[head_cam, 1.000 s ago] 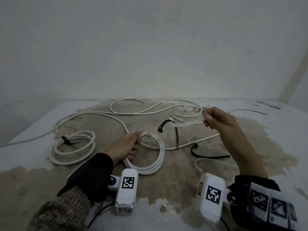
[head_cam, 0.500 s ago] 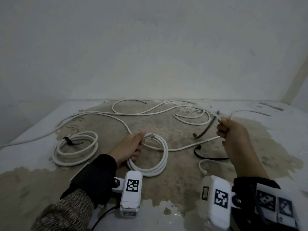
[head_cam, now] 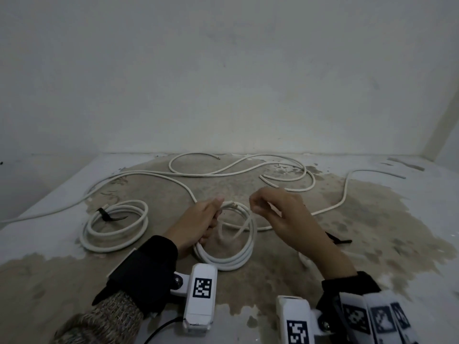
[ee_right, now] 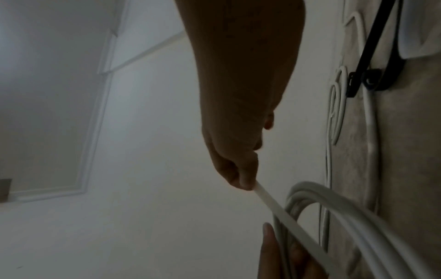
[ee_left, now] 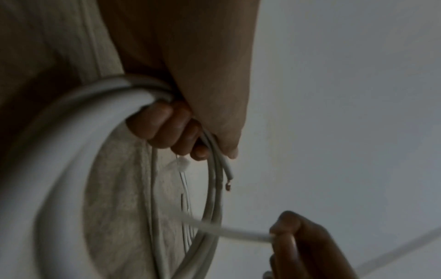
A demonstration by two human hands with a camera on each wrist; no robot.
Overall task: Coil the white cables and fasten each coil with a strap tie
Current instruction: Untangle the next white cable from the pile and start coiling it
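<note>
You are bringing your right hand (head_cam: 280,214) in from the right, where it was half a second ago, and it is now pinching a white strap tie (ee_right: 281,209) just beside the coil (head_cam: 231,254). Your left hand (head_cam: 198,224) is still gripping that coil's gathered loops above the stained floor (head_cam: 372,219). Threading the tie round the coil looks like the coming step; a tied coil (head_cam: 116,227) is lying to the left.

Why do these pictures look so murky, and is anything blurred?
Head view: dim, flat light, corners darker, floor line bowed by the wide lens. Left wrist view: left hand in shadow, coil smeared up close. Right wrist view: right hand a dark shape against the pale wall, white strap soft.
</note>
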